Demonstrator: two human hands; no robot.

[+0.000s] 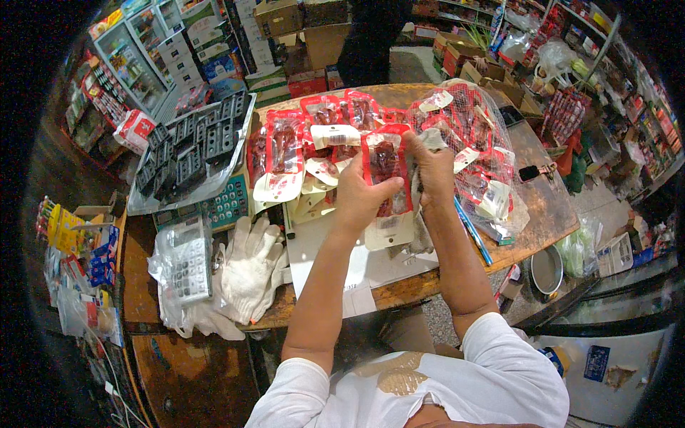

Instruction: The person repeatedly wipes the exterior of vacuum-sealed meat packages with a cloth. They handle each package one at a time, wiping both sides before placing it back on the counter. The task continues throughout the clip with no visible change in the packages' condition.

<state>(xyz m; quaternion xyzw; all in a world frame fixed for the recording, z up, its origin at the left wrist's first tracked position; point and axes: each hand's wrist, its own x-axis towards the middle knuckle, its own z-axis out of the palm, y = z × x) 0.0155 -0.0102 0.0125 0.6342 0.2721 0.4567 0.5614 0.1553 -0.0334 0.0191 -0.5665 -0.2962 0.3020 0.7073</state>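
A red-edged, see-through food packet (386, 155) with a pale printed end is upright between my hands above the wooden table. My left hand (359, 199) grips its left side, with the thumb across the front. At its upper right, my right hand (434, 170) closes on the packet's edge and on a greyish cloth (432, 140), part of which hangs behind the packet. Similar packets (284, 150) lie in a pile beyond and to the left. To the right, a clear net-like bag (484, 155) holds several more.
A tray (227, 179) of black plastic pieces stands at the left. Nearer are a teal calculator (227, 200), a plastic-wrapped calculator (190, 267) and white knitted gloves (251, 273). White paper (313, 262) lies under my arms; blue pens (472, 230) lie right. A dark-clothed person (369, 45) stands beyond the table.
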